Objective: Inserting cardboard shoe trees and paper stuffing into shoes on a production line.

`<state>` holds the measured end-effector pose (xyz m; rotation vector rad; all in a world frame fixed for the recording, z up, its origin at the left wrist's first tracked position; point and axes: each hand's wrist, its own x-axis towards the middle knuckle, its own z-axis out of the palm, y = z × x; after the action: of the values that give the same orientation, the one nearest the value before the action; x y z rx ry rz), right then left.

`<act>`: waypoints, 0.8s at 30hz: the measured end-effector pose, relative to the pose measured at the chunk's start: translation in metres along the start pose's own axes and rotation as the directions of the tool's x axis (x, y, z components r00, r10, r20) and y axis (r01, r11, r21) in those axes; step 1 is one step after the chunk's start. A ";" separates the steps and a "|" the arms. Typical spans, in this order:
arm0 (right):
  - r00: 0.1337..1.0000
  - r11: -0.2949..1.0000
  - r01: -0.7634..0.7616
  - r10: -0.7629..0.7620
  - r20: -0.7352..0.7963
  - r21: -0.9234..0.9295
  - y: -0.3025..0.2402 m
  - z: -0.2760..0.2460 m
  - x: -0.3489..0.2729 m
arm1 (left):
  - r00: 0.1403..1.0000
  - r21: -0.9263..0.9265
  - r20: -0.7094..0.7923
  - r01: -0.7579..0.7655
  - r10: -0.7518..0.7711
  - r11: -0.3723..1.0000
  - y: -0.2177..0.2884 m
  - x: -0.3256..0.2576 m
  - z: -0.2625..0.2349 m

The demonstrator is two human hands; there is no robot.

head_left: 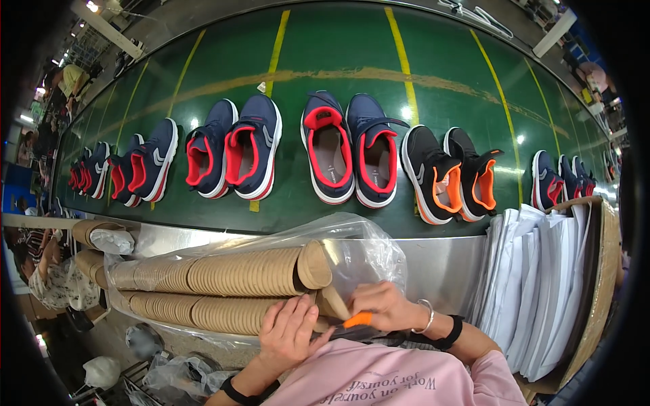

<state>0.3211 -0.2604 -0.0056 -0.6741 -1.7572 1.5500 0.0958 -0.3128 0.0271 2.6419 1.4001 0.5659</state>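
Note:
My left hand point(290, 333) lies with fingers stretched out against the near end of the lower row of brown curved cardboard inserts point(230, 316). To its right, my right hand point(384, 308) is closed with its fingers at the edge of a single tilted cardboard insert point(334, 302). A small orange piece point(357, 319) shows at that hand's fingertips; I cannot tell whether it is worn or held. Above lies another packed row of inserts point(244, 272). A clear plastic bag point(369, 247) wraps both rows, its mouth spread open around my hands.
Beyond the bag, a green conveyor belt point(352, 47) with yellow lines carries navy shoes with red lining point(250, 145) and a black pair with orange lining point(433, 176). At right, a cardboard box point(599, 284) holds white paper sheets point(535, 291). Plastic bags point(179, 375) lie lower left.

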 end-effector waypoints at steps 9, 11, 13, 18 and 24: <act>0.981 0.981 0.183 -0.178 -0.073 0.068 -0.109 -0.053 -0.047 | 0.969 -0.669 0.158 -0.035 0.188 0.743 0.029 0.064 -0.032; 0.959 0.971 0.231 -0.238 -0.152 -0.060 -0.138 -0.063 -0.073 | 0.732 -0.817 0.571 0.549 0.371 0.175 0.037 0.064 -0.018; 0.940 0.984 0.149 -0.172 -0.294 -0.100 -0.156 -0.074 -0.107 | 0.780 -0.870 0.460 0.491 0.425 0.041 0.074 0.082 -0.016; 0.953 0.981 0.096 -0.139 -0.270 -0.167 -0.190 -0.070 -0.165 | 0.727 -0.947 0.235 0.321 0.645 -0.017 0.129 0.115 0.001; 0.580 0.172 -0.682 -0.464 -0.669 -0.711 -0.188 -0.137 -0.237 | 0.793 -0.878 0.355 0.465 0.496 -0.115 0.168 0.153 0.017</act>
<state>0.5878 -0.3837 0.1500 -1.8796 -1.6508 -0.3925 0.3113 -0.2827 0.0969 1.1363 0.2159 0.3680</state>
